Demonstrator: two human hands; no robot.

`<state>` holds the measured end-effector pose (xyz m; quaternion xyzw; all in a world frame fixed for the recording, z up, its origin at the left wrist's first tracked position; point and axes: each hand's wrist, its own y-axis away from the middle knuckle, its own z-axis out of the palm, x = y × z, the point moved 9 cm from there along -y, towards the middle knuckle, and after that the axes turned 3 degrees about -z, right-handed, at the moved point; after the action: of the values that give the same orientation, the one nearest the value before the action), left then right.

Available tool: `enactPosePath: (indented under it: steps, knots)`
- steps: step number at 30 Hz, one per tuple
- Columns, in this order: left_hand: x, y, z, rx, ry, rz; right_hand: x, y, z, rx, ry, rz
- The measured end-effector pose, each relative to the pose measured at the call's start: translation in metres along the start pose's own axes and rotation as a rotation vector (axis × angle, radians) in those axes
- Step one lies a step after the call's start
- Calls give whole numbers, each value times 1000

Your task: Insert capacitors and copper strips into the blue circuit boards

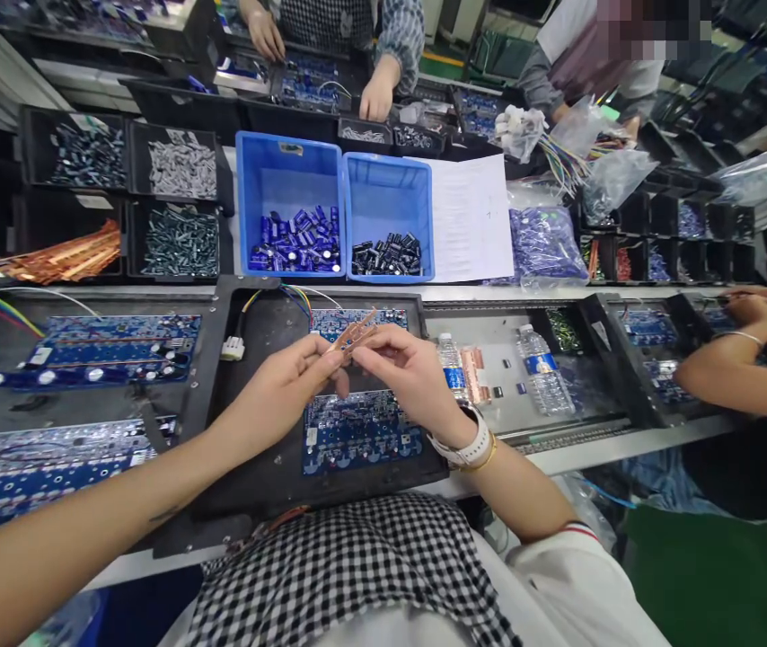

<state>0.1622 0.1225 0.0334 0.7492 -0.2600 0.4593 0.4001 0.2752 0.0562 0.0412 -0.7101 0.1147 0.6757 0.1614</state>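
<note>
Between my two hands is a small bunch of thin copper strips (355, 331), held over a black tray (255, 481). My left hand (293, 373) pinches the strips from the left with thumb and fingers. From the other side, the closed fingers of my right hand (414, 373) grip the same strips; a white watch is on that wrist. Below the hands lies a blue circuit board (363, 440) in the tray. A second circuit board (393, 317) sits behind it, partly covered by my hands. Coloured wires and a white connector (233, 349) lie at the tray's back left.
Blue bins (289, 184) of capacitors stand behind the tray, beside paper sheets (468, 216). Black bins at left hold small parts and copper strips (80, 254). Water bottles (545, 373) lie at right. Another tray of boards (114, 346) adjoins left. Co-workers' hands (378, 94) show opposite and at right.
</note>
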Motion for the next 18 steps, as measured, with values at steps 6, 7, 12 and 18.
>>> enactPosePath:
  steps: [6, 7, 12, 18]
  knots:
    - [5, -16, -12, 70, -344, 81, 3, -8, 1, -191, 87, 10]
    - [5, -19, -13, 64, -393, 71, -2, -9, 2, -239, 213, -54]
    - [14, -29, -46, 190, -435, 28, -10, -19, -2, -353, 944, -358]
    - [17, -27, -79, 308, -547, 71, 11, -39, -15, -340, 1193, -482]
